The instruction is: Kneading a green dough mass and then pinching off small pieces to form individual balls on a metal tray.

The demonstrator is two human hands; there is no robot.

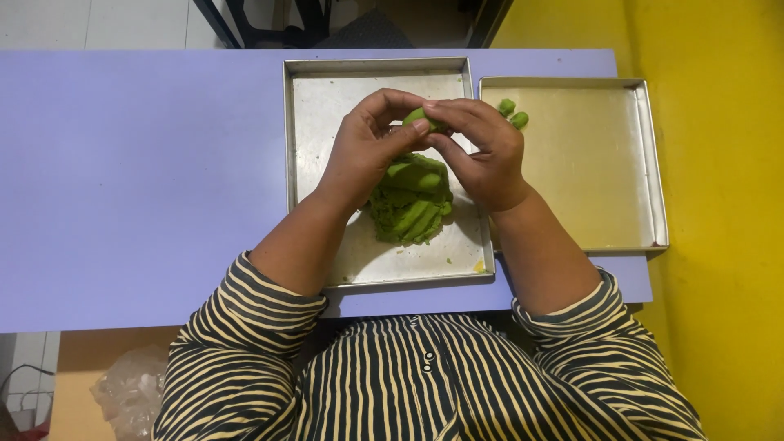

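Head view: at frame centre, the left hand and right hand meet fingertip to fingertip, both pinched on a small green dough piece above a square metal tray. A green dough mound lies in that tray. Right of centre, a second tray holds shaped green pieces; both rest on the lilac bench

Dark, cream-striped long-sleeved shirt
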